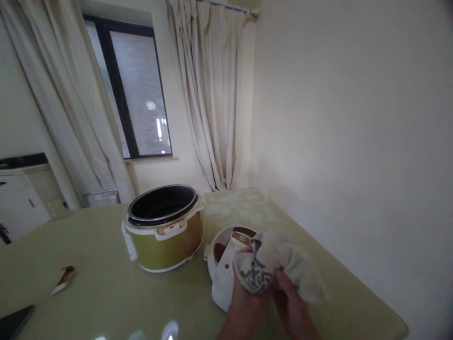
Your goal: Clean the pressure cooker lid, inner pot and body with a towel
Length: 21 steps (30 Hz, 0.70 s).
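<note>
A white cooker lid (222, 264) with a brown handle lies on the pale green table (106, 293) at the lower centre. Both my hands are over it, gripping a beige cloth (283, 264) with a dark pattern. My left hand (244, 302) is closed on the cloth's patterned left part, and my right hand (293, 307) is closed on its underside. The open gold-and-white pressure cooker (164, 231) with its dark inner pot stands just left of the lid.
A small torn packet (63, 279) lies at the table's left, and a dark flat object (14, 321) sits at the bottom left corner. A plain wall runs along the right. A window (138, 94) with cream curtains is behind.
</note>
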Motion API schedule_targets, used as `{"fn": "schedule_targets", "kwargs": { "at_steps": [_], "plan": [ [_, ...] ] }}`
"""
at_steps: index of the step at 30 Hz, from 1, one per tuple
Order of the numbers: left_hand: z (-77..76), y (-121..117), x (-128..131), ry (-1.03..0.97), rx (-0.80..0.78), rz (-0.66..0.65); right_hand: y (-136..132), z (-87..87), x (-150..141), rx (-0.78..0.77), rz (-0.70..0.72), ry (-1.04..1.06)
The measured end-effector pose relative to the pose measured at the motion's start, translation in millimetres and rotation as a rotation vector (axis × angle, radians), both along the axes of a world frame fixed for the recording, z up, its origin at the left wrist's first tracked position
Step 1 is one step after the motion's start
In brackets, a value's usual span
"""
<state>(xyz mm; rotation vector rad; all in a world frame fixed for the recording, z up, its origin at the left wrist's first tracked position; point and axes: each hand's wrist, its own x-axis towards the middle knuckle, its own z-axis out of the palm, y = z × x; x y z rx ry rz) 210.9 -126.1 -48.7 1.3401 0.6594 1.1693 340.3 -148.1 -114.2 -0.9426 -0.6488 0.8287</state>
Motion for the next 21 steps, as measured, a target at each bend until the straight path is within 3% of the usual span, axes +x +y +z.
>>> {"fn": "schedule_targets", "kwargs": {
  "at_steps": [3,5,8,11,15,21],
  "plan": [
    [1.0,16.8,-11.1,0.326,0.302,0.041,13.3,34.1,27.2,-0.103,-0.326,-0.01],
    [1.8,33.2,-17.7,0.61,0.475,0.176,25.2,57.3,52.6,-0.084,-0.429,-0.314],
    [-1.5,56.5,-18.7,0.861,0.592,0.402,42.1,78.1,79.7,-0.076,-0.188,-0.855],
    [-9.1,70.4,-11.9,0.979,0.578,0.438,55.9,79.6,79.8,-0.085,0.081,-1.105],
    [-14.1,75.4,-9.6,0.997,0.52,0.318,86.1,78.0,66.9,-0.161,0.193,-1.164],
    [-8.0,75.4,-13.3,0.968,0.482,0.289,179.8,85.2,40.4,-0.118,0.402,-1.102]
  ]
}}
